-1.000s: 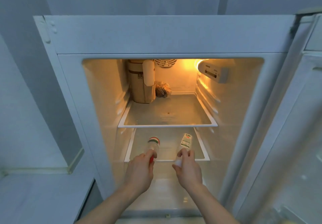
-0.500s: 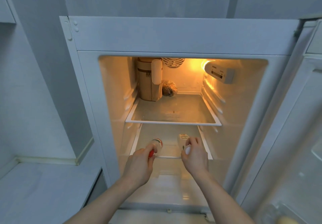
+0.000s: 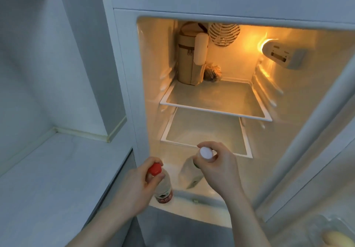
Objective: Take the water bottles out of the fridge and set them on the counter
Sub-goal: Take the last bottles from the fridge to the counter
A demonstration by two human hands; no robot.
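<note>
Two bottles | left hand [image 3: 132, 185] fingers grip red-capped bottle [image 3: 162, 187] | right hand [image 3: 219, 170] fingers grip white-capped bottle [image 3: 190, 173]

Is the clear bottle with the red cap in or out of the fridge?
Out. The left hand grips the clear plastic red-capped bottle by its neck, in front of the fridge's lit opening.

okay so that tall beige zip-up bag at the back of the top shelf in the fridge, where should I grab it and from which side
Grip the beige bag around its upper body, coming straight in from the front over the top shelf. It stands upright in the back left corner, tight to the fridge wall, so its left is blocked. A white cylinder and a dark bundle sit close on its right, leaving the front face the open approach.
</note>
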